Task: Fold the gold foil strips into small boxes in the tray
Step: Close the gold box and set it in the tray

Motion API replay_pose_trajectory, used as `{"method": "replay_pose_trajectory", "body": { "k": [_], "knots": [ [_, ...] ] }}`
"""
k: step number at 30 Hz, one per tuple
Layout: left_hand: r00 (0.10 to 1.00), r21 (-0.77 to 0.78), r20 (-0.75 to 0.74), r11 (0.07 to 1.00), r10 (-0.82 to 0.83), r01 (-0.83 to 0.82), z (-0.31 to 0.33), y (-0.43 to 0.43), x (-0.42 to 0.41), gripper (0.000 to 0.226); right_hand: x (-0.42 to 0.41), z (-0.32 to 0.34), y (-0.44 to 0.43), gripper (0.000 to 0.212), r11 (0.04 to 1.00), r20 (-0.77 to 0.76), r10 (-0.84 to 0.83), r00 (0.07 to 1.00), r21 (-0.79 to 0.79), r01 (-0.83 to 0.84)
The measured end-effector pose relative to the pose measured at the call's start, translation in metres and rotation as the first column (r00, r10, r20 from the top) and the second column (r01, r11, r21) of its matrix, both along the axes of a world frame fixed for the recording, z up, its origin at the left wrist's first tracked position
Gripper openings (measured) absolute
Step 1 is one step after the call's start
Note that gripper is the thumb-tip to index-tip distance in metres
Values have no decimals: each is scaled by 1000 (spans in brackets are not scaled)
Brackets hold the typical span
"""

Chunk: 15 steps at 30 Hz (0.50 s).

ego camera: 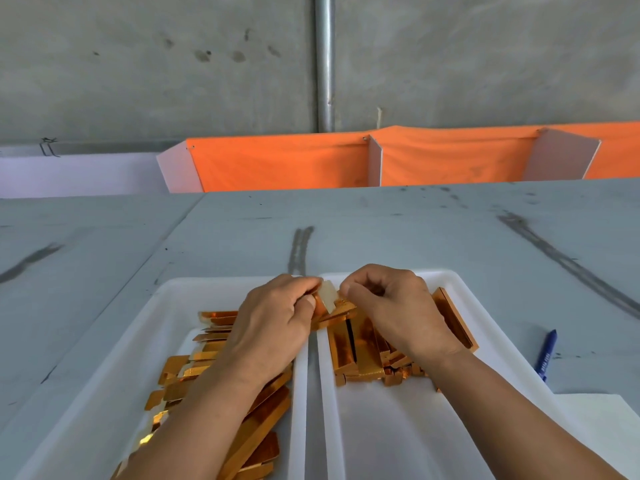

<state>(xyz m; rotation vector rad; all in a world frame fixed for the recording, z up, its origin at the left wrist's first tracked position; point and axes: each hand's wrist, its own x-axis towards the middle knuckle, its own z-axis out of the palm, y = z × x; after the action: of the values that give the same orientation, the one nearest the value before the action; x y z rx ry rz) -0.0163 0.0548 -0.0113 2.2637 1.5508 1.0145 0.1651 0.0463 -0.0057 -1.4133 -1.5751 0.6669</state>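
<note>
both hands (273, 317) (398, 306) curled, pinching one foil strip (329, 299) between them.

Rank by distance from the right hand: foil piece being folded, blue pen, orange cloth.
1. foil piece, pinched in the right hand.
2. blue pen, on the table, right of it.
3. orange cloth, behind the table's far edge.

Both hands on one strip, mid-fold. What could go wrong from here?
The strip, pinched by the left hand and right hand, sits over the gap between left tray and right tray; a slip could drop it there. The right wrist is over the folded boxes and might crush one.
</note>
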Motion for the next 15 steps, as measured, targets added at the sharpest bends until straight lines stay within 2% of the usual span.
{"method": "replay_pose_trajectory", "body": {
  "k": [4,6,11,15],
  "knots": [
    [989,129,20,981,145,-146,6,-1,-2,52,4,1,3,16,993,-122,-112,986,27,117],
    [992,171,-2,977,128,-126,9,-4,-1,59,5,1,4,17,987,-167,-150,974,34,157],
    [986,141,-144,988,83,-63,6,-6,6,78,6,2,4,17,981,-241,-175,955,42,191],
    [984,204,-153,977,92,-60,8,-6,8,81,4,5,1,15,989,-262,-70,963,107,101]
  ]
}}
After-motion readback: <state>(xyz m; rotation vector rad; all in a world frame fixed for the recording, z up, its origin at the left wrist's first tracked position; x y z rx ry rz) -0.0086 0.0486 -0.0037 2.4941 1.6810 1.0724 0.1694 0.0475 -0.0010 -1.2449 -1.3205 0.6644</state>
